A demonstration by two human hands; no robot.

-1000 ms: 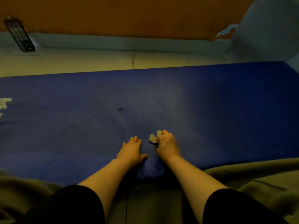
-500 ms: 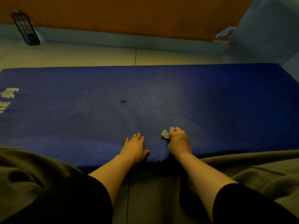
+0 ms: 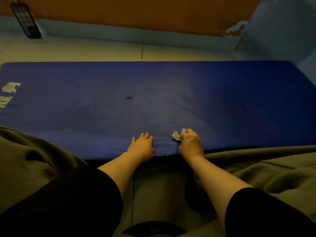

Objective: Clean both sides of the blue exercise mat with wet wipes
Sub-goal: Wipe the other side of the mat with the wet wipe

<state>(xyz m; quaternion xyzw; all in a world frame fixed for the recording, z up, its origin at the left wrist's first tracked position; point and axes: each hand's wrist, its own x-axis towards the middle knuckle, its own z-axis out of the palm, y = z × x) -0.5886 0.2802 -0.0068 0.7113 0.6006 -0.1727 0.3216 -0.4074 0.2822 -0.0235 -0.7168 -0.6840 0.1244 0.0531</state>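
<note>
A blue exercise mat [image 3: 171, 100] lies flat across the tiled floor [image 3: 102, 50], scuffed pale at centre, with a small dark nick and grey markings at 9 o'clock. At its near edge, 6 o'clock, the left hand [image 3: 142, 147] presses flat, fingers straight; the right hand [image 3: 190, 144] grips a crumpled wet wipe [image 3: 177, 135].

A home room: tiled floor [image 3: 102, 52], orange wall [image 3: 136, 12], remote control [image 3: 25, 20], olive blanket [image 3: 265, 165].

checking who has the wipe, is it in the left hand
No, the crumpled wet wipe is pinched in the right hand; the left hand lies flat on the blue mat.
</note>
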